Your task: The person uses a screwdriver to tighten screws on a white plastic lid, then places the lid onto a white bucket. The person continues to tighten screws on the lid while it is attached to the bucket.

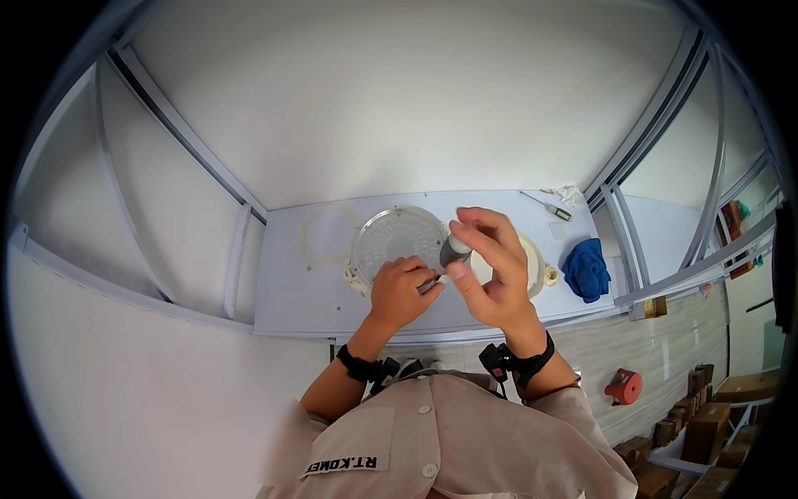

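A round disc with a metal rim and a clear, patterned cover (397, 235) lies on the white table. My left hand (402, 293) is over its near right edge, thumb and forefinger pinched on a small dark piece whose kind I cannot make out. Just right of the disc, my right hand (499, 279) is raised with its fingers wrapped round a short grey cylinder with a pale end (456, 249). Partly behind that hand sits a round cream-coloured part (534, 264). The cylinder's lower end is hidden.
A thin yellowish ring (306, 234) lies left of the disc. To the right are a small cream fitting (551, 275), a blue cloth (586, 271) and a screwdriver (559, 212). Metal frame posts stand at both table ends. A red stool (623, 387) is on the floor.
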A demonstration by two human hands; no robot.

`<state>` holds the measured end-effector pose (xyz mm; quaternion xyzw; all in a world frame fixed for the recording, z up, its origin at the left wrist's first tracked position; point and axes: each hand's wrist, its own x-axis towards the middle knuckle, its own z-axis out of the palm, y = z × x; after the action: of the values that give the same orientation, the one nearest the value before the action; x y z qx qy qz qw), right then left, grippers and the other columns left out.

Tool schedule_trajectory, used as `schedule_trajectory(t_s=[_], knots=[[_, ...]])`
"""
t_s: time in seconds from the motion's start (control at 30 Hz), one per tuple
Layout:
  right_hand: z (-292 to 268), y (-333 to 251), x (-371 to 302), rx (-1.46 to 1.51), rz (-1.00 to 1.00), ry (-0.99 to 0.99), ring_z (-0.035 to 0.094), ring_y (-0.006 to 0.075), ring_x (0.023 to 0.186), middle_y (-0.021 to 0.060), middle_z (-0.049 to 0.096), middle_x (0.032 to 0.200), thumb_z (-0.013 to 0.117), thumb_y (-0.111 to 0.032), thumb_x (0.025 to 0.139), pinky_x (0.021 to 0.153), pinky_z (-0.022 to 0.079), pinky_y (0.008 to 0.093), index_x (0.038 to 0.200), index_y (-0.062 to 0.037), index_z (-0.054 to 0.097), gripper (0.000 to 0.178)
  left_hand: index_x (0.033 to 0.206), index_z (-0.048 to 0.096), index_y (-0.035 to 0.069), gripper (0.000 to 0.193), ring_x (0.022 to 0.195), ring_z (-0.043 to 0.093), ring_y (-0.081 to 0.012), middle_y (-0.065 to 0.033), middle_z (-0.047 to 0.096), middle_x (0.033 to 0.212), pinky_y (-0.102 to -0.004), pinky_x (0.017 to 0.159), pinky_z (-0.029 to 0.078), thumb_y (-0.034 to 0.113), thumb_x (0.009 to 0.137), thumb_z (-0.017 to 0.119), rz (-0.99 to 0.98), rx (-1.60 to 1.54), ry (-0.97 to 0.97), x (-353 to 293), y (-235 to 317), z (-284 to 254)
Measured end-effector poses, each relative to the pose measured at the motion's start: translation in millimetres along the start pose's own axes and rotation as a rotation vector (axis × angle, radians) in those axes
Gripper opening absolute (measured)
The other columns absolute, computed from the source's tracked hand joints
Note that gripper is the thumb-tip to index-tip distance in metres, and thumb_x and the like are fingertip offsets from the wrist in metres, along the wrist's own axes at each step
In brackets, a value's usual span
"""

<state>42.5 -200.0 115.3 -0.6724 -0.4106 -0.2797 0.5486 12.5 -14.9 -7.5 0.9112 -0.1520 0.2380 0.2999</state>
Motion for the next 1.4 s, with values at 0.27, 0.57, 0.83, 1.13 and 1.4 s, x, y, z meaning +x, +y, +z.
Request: schedule_trajectory(t_s=[0.27,0.57,0.83,1.13,1.4], knots=[[7,0,-9,0.145,0.160,0.017,0.067,0.0307,0.108,0.0202,0.067,0.122,0.077,-0.003,0.089,0.092,0.054,0.0371,0.127,0.0021,0.070,0.039,0.085,0.080,0.014,0.014,0.077,0.065,-0.0214,0.0041,0.067,0.084,-0.0403,0.070,0.049,0.024,0.078,0.087,0.001,-0.028,0.024,-1,-1,2],[0,-1,-10,-0.090,0.089,-0.021,0.070,0.0320,0.097,0.0181,0.069,0.111,0.075,-0.001,0.088,0.085,0.057,0.0359,0.122,0.0001,0.073,0.034,0.083,0.079,0.013,0.012,0.076,0.066,-0.0221,0.0032,0.067,0.083,-0.0401,0.070,0.049,0.022,0.080,0.086,-0.022,-0.024,0.029,1,4,0],[5,-1,2,0.011,-0.028,-0.037,0.069,0.0292,0.095,0.0171,0.068,0.111,0.079,-0.003,0.086,0.079,0.056,0.0350,0.117,-0.0005,0.074,0.032,0.080,0.077,0.012,0.011,0.075,0.066,-0.0232,0.0025,0.068,0.083,-0.0408,0.069,0.050,0.019,0.078,0.085,-0.029,-0.025,0.029,1,4,1],[0,0,-1,0.027,0.045,-0.062,0.068,0.0317,0.100,0.0183,0.065,0.126,0.077,-0.002,0.084,0.085,0.056,0.0378,0.123,0.0001,0.071,0.039,0.082,0.078,0.012,0.010,0.076,0.066,-0.0236,0.0028,0.068,0.084,-0.0409,0.069,0.051,0.017,0.076,0.084,-0.015,-0.033,0.045,2,5,0],[-3,-5,-5,-0.101,0.121,-0.120,0.067,0.0315,0.101,0.0181,0.067,0.120,0.075,-0.001,0.086,0.086,0.055,0.0362,0.138,0.0002,0.064,0.053,0.083,0.077,0.012,0.009,0.076,0.066,-0.0238,0.0019,0.068,0.085,-0.0405,0.069,0.051,0.015,0.075,0.082,-0.009,-0.003,0.074,3,11,-3]])
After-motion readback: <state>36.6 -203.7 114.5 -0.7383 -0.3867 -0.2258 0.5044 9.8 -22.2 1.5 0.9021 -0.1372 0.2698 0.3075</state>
